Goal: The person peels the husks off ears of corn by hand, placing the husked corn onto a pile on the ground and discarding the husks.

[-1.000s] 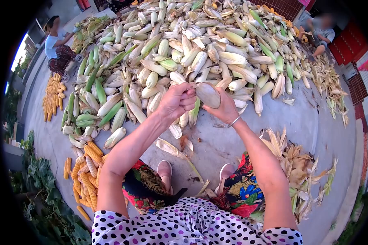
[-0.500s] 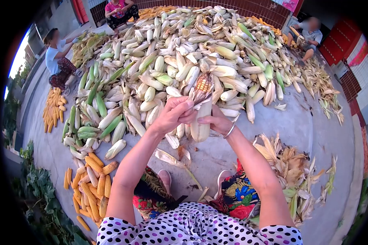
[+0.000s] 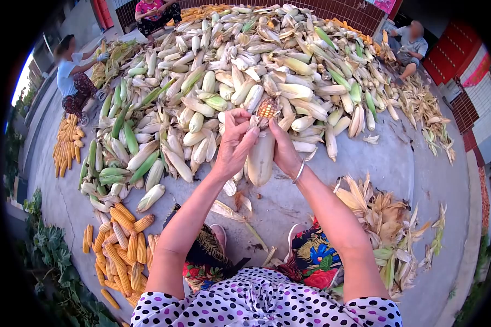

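Note:
Between my hands is an ear of corn (image 3: 261, 158), upright, its pale husk still wrapped round the lower part. At its top the husk is parted, and yellow and dark kernels show. My left hand (image 3: 235, 143) pinches the husk near the opening, fingers curled. My right hand (image 3: 285, 150), with a bracelet at the wrist, grips the ear's right side, thumb close to the bare kernels. Just beyond my hands rises a big heap of unhusked corn (image 3: 229, 87), mostly pale with some green ears.
Husked yellow cobs (image 3: 123, 250) lie in a pile at my lower left. Stripped husks (image 3: 384, 223) are heaped at my right. Around the big heap sit a person in a white top (image 3: 68, 73), a person in pink (image 3: 150, 8) and a person at the far right (image 3: 412, 46).
My right hand has moved up the ear, its thumb now near the top. My left fingers have shifted on the husk, and the ear sits slightly further left.

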The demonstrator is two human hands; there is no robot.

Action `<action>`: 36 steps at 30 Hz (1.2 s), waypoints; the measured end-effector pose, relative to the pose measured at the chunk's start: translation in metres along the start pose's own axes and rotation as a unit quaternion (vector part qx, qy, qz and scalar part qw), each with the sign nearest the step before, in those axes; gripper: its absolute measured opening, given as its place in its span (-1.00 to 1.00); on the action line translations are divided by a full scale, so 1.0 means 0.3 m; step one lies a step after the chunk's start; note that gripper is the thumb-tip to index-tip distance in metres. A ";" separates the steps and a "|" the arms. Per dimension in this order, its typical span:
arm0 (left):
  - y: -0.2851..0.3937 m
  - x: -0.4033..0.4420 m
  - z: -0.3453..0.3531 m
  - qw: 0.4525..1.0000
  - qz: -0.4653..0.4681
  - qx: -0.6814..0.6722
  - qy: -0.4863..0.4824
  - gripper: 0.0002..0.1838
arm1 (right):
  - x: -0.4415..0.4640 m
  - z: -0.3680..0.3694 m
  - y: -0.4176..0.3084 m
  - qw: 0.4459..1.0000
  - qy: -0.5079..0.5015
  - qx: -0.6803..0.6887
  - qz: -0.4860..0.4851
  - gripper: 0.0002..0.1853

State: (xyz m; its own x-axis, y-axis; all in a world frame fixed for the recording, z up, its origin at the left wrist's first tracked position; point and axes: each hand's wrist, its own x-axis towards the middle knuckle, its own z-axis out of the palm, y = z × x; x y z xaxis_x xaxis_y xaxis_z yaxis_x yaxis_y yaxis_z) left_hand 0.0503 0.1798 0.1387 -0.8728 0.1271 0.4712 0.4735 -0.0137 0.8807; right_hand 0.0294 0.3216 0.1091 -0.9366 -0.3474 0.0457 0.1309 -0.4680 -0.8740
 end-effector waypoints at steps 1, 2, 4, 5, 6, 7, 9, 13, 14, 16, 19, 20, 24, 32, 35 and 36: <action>-0.016 0.000 -0.002 1.000 0.003 -0.007 -0.006 -0.84 | 0.003 -0.006 -0.001 0.999 0.015 -0.036 -0.019 -0.48; -0.040 0.000 -0.007 1.000 0.006 -0.013 -0.013 -0.84 | 0.003 -0.011 -0.002 0.996 0.030 -0.072 -0.038 -0.49; -0.050 0.000 -0.009 0.999 0.005 -0.015 -0.029 -0.79 | 0.022 -0.017 -0.009 0.991 0.058 -0.087 -0.082 -0.57; -0.042 -0.005 0.001 0.999 0.001 -0.032 -0.043 -0.78 | 0.029 -0.020 -0.016 0.989 0.070 -0.090 -0.090 -0.58; -0.032 -0.013 0.017 0.997 -0.003 -0.048 -0.057 -0.76 | 0.033 -0.025 -0.023 0.988 0.081 -0.093 -0.097 -0.60; -0.027 -0.019 0.028 0.995 -0.007 -0.065 -0.071 -0.75 | 0.029 -0.022 -0.035 0.985 0.092 -0.096 -0.106 -0.61; -0.075 -0.026 0.036 0.993 -0.003 -0.100 -0.070 -0.73 | 0.024 -0.015 -0.049 0.985 0.093 -0.101 -0.103 -0.58; -0.089 -0.035 0.044 0.992 -0.042 -0.068 -0.098 -0.75 | 0.048 -0.077 -0.035 0.988 0.106 -0.099 -0.045 -0.50; -0.088 -0.043 0.047 0.992 -0.041 -0.036 -0.116 -0.75 | 0.051 -0.102 -0.026 0.988 0.105 -0.110 -0.035 -0.49; -0.097 -0.048 0.075 0.991 0.031 0.023 -0.131 -0.76 | 0.062 -0.137 -0.022 0.982 0.127 -0.139 -0.025 -0.48; -0.089 -0.113 0.096 0.974 -0.003 0.067 -0.215 -0.80 | 0.052 -0.201 -0.053 0.979 0.182 -0.094 -0.003 -0.46; -0.070 -0.132 0.105 0.972 -0.012 0.072 -0.225 -0.84 | 0.064 -0.242 -0.054 0.976 0.210 -0.054 -0.004 -0.46; -0.066 -0.207 0.110 0.953 0.003 0.069 -0.294 -0.86 | 0.088 -0.414 -0.087 0.955 0.294 0.030 0.000 -0.49; -0.074 -0.332 0.045 0.915 -0.027 0.047 -0.401 -0.87 | -0.072 -0.777 -0.212 0.881 0.440 0.144 -0.099 -0.48; -0.142 -0.309 0.054 0.888 -0.040 0.096 -0.447 -0.83 | -0.063 -0.710 -0.245 0.874 0.461 0.072 -0.134 -0.51; -0.164 -0.296 0.048 0.883 -0.006 0.127 -0.452 -0.82 | -0.056 -0.667 -0.248 0.898 0.412 0.041 -0.150 -0.52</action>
State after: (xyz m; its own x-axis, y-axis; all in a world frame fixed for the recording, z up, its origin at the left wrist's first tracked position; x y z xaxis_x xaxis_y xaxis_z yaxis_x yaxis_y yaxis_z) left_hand 0.1064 0.1833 0.0528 -0.4805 0.8672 0.1306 0.5769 0.2004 0.7919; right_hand -0.0297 0.5249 0.0767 -0.8521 0.5071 -0.1293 -0.1757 -0.5099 -0.8421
